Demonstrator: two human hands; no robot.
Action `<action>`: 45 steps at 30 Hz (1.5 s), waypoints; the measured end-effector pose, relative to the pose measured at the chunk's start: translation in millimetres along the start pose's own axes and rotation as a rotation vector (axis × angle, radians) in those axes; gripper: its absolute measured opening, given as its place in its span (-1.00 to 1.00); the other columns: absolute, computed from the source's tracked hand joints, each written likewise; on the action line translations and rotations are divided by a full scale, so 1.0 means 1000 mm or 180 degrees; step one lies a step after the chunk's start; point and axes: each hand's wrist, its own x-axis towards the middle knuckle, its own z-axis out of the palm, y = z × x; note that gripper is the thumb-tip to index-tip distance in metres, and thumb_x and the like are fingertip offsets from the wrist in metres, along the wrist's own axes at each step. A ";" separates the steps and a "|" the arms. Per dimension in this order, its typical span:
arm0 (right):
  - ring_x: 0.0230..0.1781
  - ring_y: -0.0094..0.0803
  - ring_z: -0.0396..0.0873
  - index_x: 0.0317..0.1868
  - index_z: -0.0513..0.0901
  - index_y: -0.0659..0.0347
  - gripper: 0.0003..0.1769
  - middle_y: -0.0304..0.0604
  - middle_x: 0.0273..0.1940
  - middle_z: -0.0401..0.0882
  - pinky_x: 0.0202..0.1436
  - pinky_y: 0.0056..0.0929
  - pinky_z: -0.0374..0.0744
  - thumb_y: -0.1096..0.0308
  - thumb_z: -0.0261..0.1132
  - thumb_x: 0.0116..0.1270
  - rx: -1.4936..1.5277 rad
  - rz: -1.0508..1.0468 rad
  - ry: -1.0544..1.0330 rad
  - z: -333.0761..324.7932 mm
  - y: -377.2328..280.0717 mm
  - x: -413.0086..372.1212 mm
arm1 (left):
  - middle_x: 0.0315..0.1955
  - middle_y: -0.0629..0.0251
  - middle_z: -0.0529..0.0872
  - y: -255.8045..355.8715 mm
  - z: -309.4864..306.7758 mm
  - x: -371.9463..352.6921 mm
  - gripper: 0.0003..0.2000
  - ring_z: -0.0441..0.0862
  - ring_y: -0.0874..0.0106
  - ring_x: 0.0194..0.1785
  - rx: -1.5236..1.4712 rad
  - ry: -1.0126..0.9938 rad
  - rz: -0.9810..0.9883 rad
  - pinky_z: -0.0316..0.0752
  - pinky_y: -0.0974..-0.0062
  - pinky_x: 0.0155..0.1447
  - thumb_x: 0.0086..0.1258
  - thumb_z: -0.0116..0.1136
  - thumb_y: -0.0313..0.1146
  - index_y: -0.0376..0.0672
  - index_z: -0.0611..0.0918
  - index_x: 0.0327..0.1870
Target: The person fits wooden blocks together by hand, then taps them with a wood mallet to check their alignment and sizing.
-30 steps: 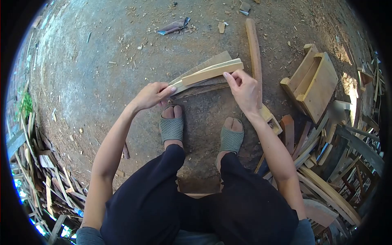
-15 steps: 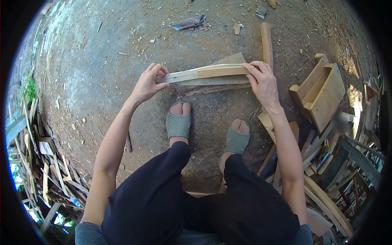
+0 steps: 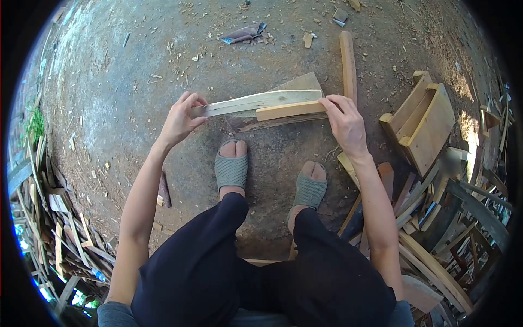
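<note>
My left hand (image 3: pixel 182 119) pinches the left end of a long, pale wooden strip (image 3: pixel 239 103) between thumb and fingers. My right hand (image 3: pixel 346 124) is closed on the right end of a shorter, yellowish wooden strip (image 3: pixel 289 110). The short strip lies along the near side of the long one, towards its right end. Whether my right fingers also touch the long strip is hard to see. Beneath both, a wooden board (image 3: pixel 302 83) and a rough, dark-edged wood piece (image 3: pixel 256 125) rest on the ground.
A rounded wooden bar (image 3: pixel 348 65) lies beyond my right hand. To the right stands a wooden box-like piece (image 3: pixel 430 122), near heaped wood offcuts (image 3: pixel 436 261). Another scrap pile (image 3: pixel 60 234) is at the left. A crumpled sheet (image 3: pixel 243 34) and wood chips litter the far ground.
The two strips have shifted apart: the long strip's broad face now shows behind the short one. Both hands sit slightly further left in view, and the camera has moved a little.
</note>
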 end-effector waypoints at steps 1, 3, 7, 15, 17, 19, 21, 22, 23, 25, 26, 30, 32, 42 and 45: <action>0.03 -0.16 0.62 0.05 0.67 0.18 -0.65 -0.15 -0.04 0.61 0.07 -0.25 0.64 0.60 0.30 0.25 0.0000 0.0000 -0.0004 0.000 -0.001 -0.003 | -0.15 0.27 0.55 -0.001 0.000 -0.002 -0.63 0.64 0.35 -0.08 -0.0003 -0.0002 -0.0002 0.52 0.38 -0.03 0.12 0.45 -0.50 -0.19 0.58 -0.05; 0.02 -0.14 0.63 0.08 0.67 0.15 -0.60 -0.14 -0.02 0.63 0.09 -0.22 0.62 0.60 0.35 0.21 0.0267 0.0194 0.0143 -0.001 -0.003 -0.005 | -0.14 0.27 0.56 0.000 0.000 -0.004 -0.63 0.64 0.35 -0.07 0.0010 0.0012 -0.0040 0.51 0.39 -0.03 0.12 0.44 -0.52 -0.19 0.58 -0.04; -0.01 -0.15 0.64 0.03 0.68 0.19 -0.66 -0.14 -0.06 0.63 0.07 -0.26 0.64 0.58 0.33 0.23 0.0406 0.0251 0.0261 -0.004 -0.013 0.011 | -0.14 0.28 0.56 -0.002 0.001 -0.005 -0.62 0.63 0.36 -0.06 0.0009 0.0063 0.0068 0.49 0.39 -0.05 0.12 0.44 -0.51 -0.18 0.58 -0.03; 0.03 -0.16 0.64 0.04 0.66 0.23 -0.69 -0.12 -0.04 0.63 0.08 -0.26 0.65 0.56 0.32 0.28 0.0253 -0.0050 -0.0027 0.021 -0.016 0.027 | -0.08 0.23 0.59 -0.002 -0.005 -0.005 -0.57 0.62 0.25 0.03 0.0062 -0.0088 -0.0067 0.50 0.33 0.10 0.14 0.46 -0.42 -0.15 0.57 0.04; 0.03 -0.16 0.64 0.03 0.67 0.23 -0.70 -0.12 -0.04 0.63 0.09 -0.26 0.65 0.57 0.32 0.28 0.0267 -0.0007 -0.0040 0.020 -0.018 0.028 | -0.03 0.21 0.59 0.002 -0.004 -0.006 -0.55 0.59 0.22 0.09 0.0402 0.0096 0.0135 0.48 0.30 0.16 0.17 0.45 -0.36 -0.13 0.57 0.09; 0.03 -0.17 0.64 0.03 0.67 0.23 -0.70 -0.13 -0.05 0.63 0.10 -0.25 0.65 0.57 0.32 0.27 0.0286 0.0025 -0.0049 0.020 -0.018 0.028 | 0.03 0.19 0.59 0.013 -0.002 -0.004 -0.53 0.56 0.19 0.15 0.0749 0.0290 0.0331 0.46 0.27 0.23 0.20 0.44 -0.31 -0.11 0.57 0.14; 0.05 -0.14 0.63 0.09 0.64 0.21 -0.62 -0.11 0.00 0.61 0.10 -0.24 0.64 0.59 0.34 0.25 0.0334 0.0047 -0.0178 0.020 -0.015 0.028 | 0.10 0.19 0.57 0.027 0.004 0.002 -0.46 0.50 0.13 0.22 0.0512 0.0559 0.0485 0.35 0.12 0.35 0.21 0.43 -0.19 -0.04 0.55 0.23; 0.05 -0.14 0.63 0.09 0.64 0.21 -0.62 -0.11 0.00 0.61 0.10 -0.24 0.64 0.59 0.34 0.25 0.0336 0.0044 -0.0178 0.019 -0.015 0.028 | 0.10 0.19 0.57 0.035 0.007 0.006 -0.46 0.50 0.13 0.22 0.0513 0.0561 0.0482 0.35 0.12 0.35 0.21 0.43 -0.19 -0.04 0.55 0.23; 0.06 -0.13 0.63 0.14 0.62 0.19 -0.56 -0.09 0.03 0.59 0.10 -0.23 0.63 0.59 0.36 0.22 0.0402 0.0164 -0.0146 0.017 -0.016 0.028 | 0.10 0.19 0.57 0.043 0.011 0.011 -0.46 0.51 0.14 0.22 0.0661 0.0499 0.0763 0.33 0.13 0.39 0.23 0.42 -0.17 -0.03 0.55 0.25; 0.07 -0.11 0.62 0.18 0.60 0.17 -0.50 -0.08 0.06 0.57 0.11 -0.22 0.63 0.59 0.39 0.19 0.0468 0.0284 -0.0125 0.014 -0.016 0.024 | 0.10 0.22 0.58 0.055 0.021 0.022 -0.45 0.52 0.20 0.25 0.0879 0.0359 0.1146 0.19 0.06 0.49 0.27 0.40 -0.11 0.02 0.55 0.29; 0.07 -0.11 0.62 0.22 0.58 0.15 -0.45 -0.07 0.08 0.56 0.10 -0.22 0.63 0.58 0.41 0.18 0.0455 0.0460 -0.0016 0.013 -0.015 0.020 | 0.10 0.22 0.58 0.058 0.027 0.026 -0.45 0.52 0.20 0.25 0.0875 0.0359 0.1139 0.19 0.06 0.49 0.27 0.40 -0.11 0.02 0.55 0.29; 0.06 -0.09 0.61 0.25 0.57 0.14 -0.41 -0.07 0.07 0.57 0.12 -0.23 0.61 0.57 0.43 0.17 0.0505 0.0922 0.0137 0.013 -0.006 0.004 | 0.00 0.36 0.63 0.065 0.040 0.035 -0.56 0.55 0.29 0.19 0.1121 0.0368 0.1266 0.03 -0.08 0.56 0.30 0.37 -0.17 0.05 0.61 0.21; 0.05 -0.10 0.61 0.24 0.58 0.14 -0.42 -0.07 0.05 0.57 0.13 -0.24 0.60 0.58 0.42 0.17 0.0587 0.1036 0.0119 0.017 -0.003 -0.003 | -0.06 0.37 0.65 0.065 0.040 0.034 -0.64 0.57 0.30 0.17 0.1189 0.0175 0.1212 0.03 -0.08 0.56 0.30 0.36 -0.22 0.03 0.66 0.12; 0.11 -0.05 0.56 0.25 0.55 0.17 -0.45 -0.04 0.05 0.55 0.20 -0.16 0.54 0.53 0.39 0.20 0.0776 0.1095 -0.0038 0.021 -0.007 0.002 | -0.10 0.30 0.67 0.067 0.038 0.034 -0.72 0.64 0.22 0.04 0.0719 0.0310 0.1271 0.45 0.16 0.29 0.32 0.32 -0.34 -0.10 0.66 0.04; 0.00 -0.12 0.59 0.23 0.59 0.12 -0.43 -0.10 -0.01 0.57 0.10 -0.24 0.56 0.53 0.43 0.17 0.0666 0.0972 0.0148 0.022 -0.008 0.002 | -0.10 0.27 0.67 0.067 0.039 0.033 -0.71 0.64 0.20 0.03 0.0665 0.0316 0.1300 0.52 0.23 0.14 0.32 0.32 -0.35 -0.12 0.65 0.05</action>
